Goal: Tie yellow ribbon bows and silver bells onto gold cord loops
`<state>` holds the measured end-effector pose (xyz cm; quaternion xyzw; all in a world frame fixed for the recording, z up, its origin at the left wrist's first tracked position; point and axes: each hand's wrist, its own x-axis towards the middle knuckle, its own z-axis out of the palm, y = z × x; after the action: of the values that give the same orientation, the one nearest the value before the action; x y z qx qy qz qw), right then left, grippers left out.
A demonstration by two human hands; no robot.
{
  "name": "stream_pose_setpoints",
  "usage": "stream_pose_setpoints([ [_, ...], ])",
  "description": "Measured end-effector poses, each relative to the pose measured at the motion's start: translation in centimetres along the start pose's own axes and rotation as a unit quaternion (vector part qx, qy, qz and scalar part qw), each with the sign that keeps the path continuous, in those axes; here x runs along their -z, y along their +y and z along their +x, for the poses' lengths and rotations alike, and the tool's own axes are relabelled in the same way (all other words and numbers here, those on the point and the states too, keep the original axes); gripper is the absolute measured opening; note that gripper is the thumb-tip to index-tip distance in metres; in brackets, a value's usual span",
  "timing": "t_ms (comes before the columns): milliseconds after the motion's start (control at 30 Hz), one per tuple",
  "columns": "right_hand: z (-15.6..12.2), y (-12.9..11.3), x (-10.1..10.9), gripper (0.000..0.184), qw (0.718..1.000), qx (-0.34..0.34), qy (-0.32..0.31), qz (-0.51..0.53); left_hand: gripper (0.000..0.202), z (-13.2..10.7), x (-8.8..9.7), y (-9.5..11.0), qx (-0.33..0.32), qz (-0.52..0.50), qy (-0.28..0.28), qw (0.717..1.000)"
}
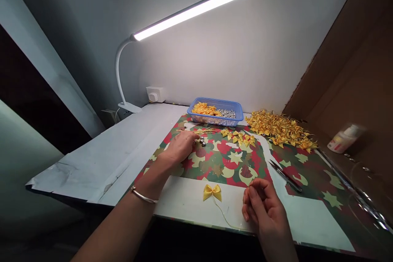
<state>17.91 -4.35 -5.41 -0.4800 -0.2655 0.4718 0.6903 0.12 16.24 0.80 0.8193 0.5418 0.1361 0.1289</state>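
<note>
My left hand (181, 147) reaches forward over the patterned mat, fingers curled and closed beside a few small silver bells or beads (202, 142). Its fingertips are partly hidden, so what they grip does not show. On the white strip near the front edge lies a yellow ribbon bow (212, 192). A thin pale thread (223, 215) trails from this bow toward my right hand (262, 204). That hand is held in a pinch above the strip, palm partly turned up; anything between its fingertips is too small to make out.
A blue basket (215, 121) holds yellow pieces and silver beads. Loose yellow bows (239, 137) and thin yellow strips (202, 130) lie before it. To the right are a yellow heap (276, 128), tweezers (285, 176) and a bottle (343, 139). A lit lamp (199, 8) hangs overhead.
</note>
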Motion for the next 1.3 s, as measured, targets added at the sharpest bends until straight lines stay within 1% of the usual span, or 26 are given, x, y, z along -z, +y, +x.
stream_pose_setpoints([
  [100,-0.1,-0.1,0.0,0.038,1.0,0.002,0.001,-0.013,0.032,0.1,-0.3,0.2,0.015,-0.034,-0.038,0.999],
  [233,-0.2,-0.3,-0.1,0.037,0.999,0.016,0.007,-0.041,0.033,0.1,-0.3,0.4,0.031,-0.128,-0.053,0.99],
  [300,-0.3,-0.4,-0.2,0.035,0.998,0.026,0.014,-0.062,0.031,-0.6,-0.1,0.7,0.036,-0.201,-0.055,0.977],
  [367,-0.3,-0.7,-0.2,0.03,0.996,0.034,0.021,-0.083,0.026,-2.2,0.0,1.4,0.037,-0.29,-0.065,0.954],
  [400,-0.3,-0.8,-0.2,0.026,0.994,0.049,0.02,-0.098,0.024,-3.4,0.0,1.8,0.037,-0.34,-0.075,0.937],
  [467,-0.4,-1.2,-0.2,0.02,0.984,0.111,-0.003,-0.14,0.028,-6.4,-0.3,2.7,0.042,-0.449,-0.113,0.886],
  [533,-0.7,-1.7,-0.4,0.013,0.959,0.197,-0.056,-0.195,0.039,-9.4,-0.8,3.6,0.063,-0.549,-0.147,0.82],
  [567,-1.0,-1.9,-0.6,0.01,0.943,0.233,-0.082,-0.221,0.041,-10.8,-1.0,3.9,0.08,-0.59,-0.153,0.789],
  [633,-1.7,-2.2,-1.2,0.012,0.921,0.274,-0.109,-0.256,0.037,-12.9,-1.3,4.5,0.11,-0.647,-0.166,0.736],
  [700,-2.5,-2.4,-2.0,0.014,0.907,0.298,-0.101,-0.28,0.03,-14.1,-1.3,5.0,0.135,-0.691,-0.175,0.688],
  [800,-3.3,-2.4,-2.9,0.015,0.89,0.328,-0.084,-0.305,0.024,-14.6,-1.0,5.5,0.164,-0.754,-0.19,0.608],
  [833,-3.4,-2.3,-3.0,0.015,0.885,0.335,-0.085,-0.312,0.023,-14.6,-0.9,5.6,0.17,-0.768,-0.192,0.587],
  [867,-3.5,-2.3,-3.1,0.015,0.882,0.339,-0.087,-0.316,0.023,-14.6,-0.9,5.7,0.173,-0.775,-0.192,0.576],
  [933,-3.4,-2.3,-3.0,0.016,0.877,0.342,-0.095,-0.324,0.023,-14.7,-0.9,5.8,0.173,-0.776,-0.187,0.577],
  [1133,-3.2,-2.1,-2.4,0.016,0.867,0.344,-0.109,-0.343,0.021,-15.0,-1.3,6.0,0.189,-0.765,-0.168,0.592],
  [1300,-3.3,-2.1,-2.3,0.017,0.865,0.348,-0.104,-0.347,0.027,-15.1,-1.2,6.3,0.203,-0.751,-0.166,0.607],
])
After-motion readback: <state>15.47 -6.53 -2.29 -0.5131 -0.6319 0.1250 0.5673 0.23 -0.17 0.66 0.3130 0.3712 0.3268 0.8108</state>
